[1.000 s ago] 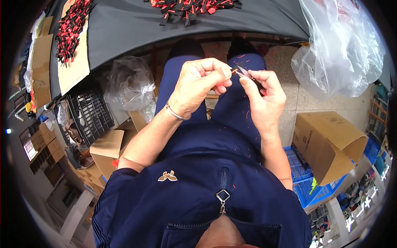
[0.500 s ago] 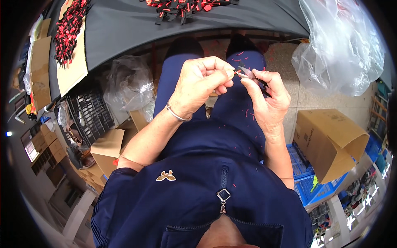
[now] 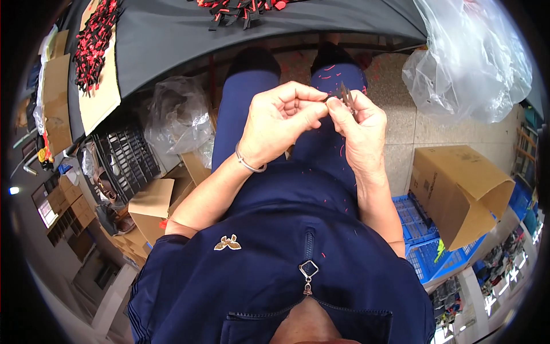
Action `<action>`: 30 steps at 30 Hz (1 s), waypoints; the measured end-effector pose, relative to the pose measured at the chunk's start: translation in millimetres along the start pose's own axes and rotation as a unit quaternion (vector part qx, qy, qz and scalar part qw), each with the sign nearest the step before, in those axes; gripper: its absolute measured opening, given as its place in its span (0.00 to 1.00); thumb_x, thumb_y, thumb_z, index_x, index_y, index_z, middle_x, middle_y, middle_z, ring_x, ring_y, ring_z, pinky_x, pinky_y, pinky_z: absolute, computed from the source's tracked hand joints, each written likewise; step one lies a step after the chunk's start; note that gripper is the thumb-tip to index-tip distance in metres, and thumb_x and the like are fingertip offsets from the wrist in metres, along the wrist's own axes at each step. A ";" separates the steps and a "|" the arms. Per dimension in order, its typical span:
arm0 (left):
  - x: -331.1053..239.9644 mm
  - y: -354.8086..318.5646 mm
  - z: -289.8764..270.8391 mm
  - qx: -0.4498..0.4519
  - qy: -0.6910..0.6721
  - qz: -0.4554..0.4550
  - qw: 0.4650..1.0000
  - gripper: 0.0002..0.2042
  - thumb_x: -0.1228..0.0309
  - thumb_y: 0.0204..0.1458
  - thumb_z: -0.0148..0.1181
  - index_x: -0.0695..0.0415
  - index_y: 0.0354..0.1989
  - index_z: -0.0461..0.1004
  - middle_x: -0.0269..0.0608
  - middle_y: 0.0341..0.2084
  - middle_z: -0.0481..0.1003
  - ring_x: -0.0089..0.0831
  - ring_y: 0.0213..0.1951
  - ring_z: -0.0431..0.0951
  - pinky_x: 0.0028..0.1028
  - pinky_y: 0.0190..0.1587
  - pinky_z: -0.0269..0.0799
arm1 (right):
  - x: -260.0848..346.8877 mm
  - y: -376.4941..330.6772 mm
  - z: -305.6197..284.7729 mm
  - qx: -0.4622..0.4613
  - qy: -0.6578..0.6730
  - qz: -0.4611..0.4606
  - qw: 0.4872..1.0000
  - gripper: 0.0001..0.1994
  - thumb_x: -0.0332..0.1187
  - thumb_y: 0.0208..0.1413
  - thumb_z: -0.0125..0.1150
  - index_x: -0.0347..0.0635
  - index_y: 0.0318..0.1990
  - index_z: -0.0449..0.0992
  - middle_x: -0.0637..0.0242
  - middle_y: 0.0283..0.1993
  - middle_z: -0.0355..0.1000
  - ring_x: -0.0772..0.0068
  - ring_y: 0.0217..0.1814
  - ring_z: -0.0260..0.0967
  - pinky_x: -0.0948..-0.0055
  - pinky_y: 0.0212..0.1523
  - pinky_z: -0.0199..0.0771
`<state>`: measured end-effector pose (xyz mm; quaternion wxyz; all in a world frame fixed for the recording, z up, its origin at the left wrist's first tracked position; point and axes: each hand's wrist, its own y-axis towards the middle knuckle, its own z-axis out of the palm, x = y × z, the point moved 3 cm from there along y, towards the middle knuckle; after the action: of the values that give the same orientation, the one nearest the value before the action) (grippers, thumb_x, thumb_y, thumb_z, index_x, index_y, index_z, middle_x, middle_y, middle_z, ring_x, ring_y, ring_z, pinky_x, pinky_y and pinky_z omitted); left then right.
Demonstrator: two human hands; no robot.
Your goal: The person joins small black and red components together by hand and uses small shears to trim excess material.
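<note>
Over my lap, my left hand pinches a small black piece between thumb and fingertips; most of it is covered. Close against it is my right hand, its thumb tip meeting the same piece. A pair of small metal snips sits in the right hand, blades pointing up and away from me. Their handles are hidden in the palm. Red thread scraps lie scattered on my dark blue trousers.
Ahead, a black-covered table bears a pile of black-and-red pieces. More pieces lie on a cardboard sheet. Clear plastic bags hang at right, above an open carton and blue crate. Another carton stands left.
My right hand has moved left, up to the left fingertips. The snips have swung from pointing left at the piece to pointing upward. The right thumb now meets the piece.
</note>
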<state>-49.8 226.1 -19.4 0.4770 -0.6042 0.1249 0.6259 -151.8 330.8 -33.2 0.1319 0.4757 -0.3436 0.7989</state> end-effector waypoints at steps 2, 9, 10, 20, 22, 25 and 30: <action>-1.9 -2.7 -0.5 0.006 0.127 0.071 0.989 0.08 0.78 0.50 0.59 0.64 0.39 0.74 0.41 0.27 0.77 0.20 0.27 0.76 0.18 0.32 0.73 | -1.4 0.5 -1.2 -0.010 -0.019 -0.033 0.999 0.07 0.30 0.53 0.61 0.39 0.26 0.71 0.76 0.22 0.67 0.92 0.21 0.56 0.87 0.21 0.54; 17.2 0.4 -21.5 -0.019 0.059 -0.036 0.997 0.06 0.75 0.51 0.59 0.63 0.36 0.75 0.40 0.25 0.78 0.17 0.24 0.75 0.16 0.29 0.72 | 10.5 0.7 -1.2 0.058 0.253 -0.088 0.962 0.05 0.30 0.58 0.52 0.39 0.32 0.67 0.78 0.17 0.53 0.86 0.18 0.45 0.81 0.19 0.46; 19.7 -0.3 -27.4 -0.017 0.016 -0.057 0.998 0.06 0.74 0.51 0.59 0.63 0.35 0.75 0.39 0.24 0.77 0.17 0.23 0.75 0.16 0.28 0.71 | 13.9 1.3 -6.1 0.056 0.239 -0.091 0.965 0.06 0.30 0.57 0.54 0.39 0.32 0.68 0.76 0.17 0.56 0.85 0.18 0.49 0.81 0.20 0.51; 13.9 2.3 -24.7 -0.003 -0.082 -0.089 0.993 0.08 0.73 0.51 0.57 0.62 0.38 0.75 0.38 0.23 0.77 0.17 0.21 0.72 0.16 0.27 0.69 | 17.7 -4.1 1.7 -0.081 -0.199 -0.125 0.969 0.09 0.28 0.46 0.68 0.38 0.33 0.74 0.69 0.28 0.72 0.80 0.30 0.68 0.79 0.31 0.69; 11.6 2.7 -23.8 0.002 -0.071 -0.088 0.994 0.09 0.73 0.51 0.57 0.62 0.39 0.75 0.38 0.23 0.77 0.17 0.21 0.72 0.16 0.26 0.69 | 13.4 -2.2 -1.3 -0.088 -0.270 -0.189 0.940 0.09 0.29 0.44 0.68 0.39 0.33 0.75 0.66 0.28 0.73 0.75 0.31 0.71 0.76 0.32 0.70; 7.4 3.7 -21.5 0.014 -0.051 -0.084 0.995 0.09 0.74 0.51 0.56 0.63 0.39 0.75 0.38 0.22 0.76 0.17 0.21 0.71 0.16 0.25 0.67 | 9.6 0.7 -4.4 -0.091 -0.341 -0.268 0.896 0.11 0.29 0.42 0.69 0.38 0.33 0.74 0.63 0.27 0.73 0.68 0.30 0.72 0.74 0.32 0.71; 10.6 6.8 -23.3 0.029 -0.048 -0.076 0.996 0.09 0.74 0.51 0.56 0.63 0.39 0.75 0.39 0.22 0.76 0.17 0.21 0.70 0.15 0.25 0.65 | 10.7 0.9 -6.9 -0.075 -0.421 -0.293 0.855 0.10 0.30 0.42 0.69 0.39 0.30 0.74 0.64 0.26 0.73 0.68 0.28 0.72 0.73 0.29 0.70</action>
<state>-38.1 210.2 -37.1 0.5458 -0.5671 0.0733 0.6125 -162.4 333.5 -26.6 0.2380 0.8340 -0.2697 0.4184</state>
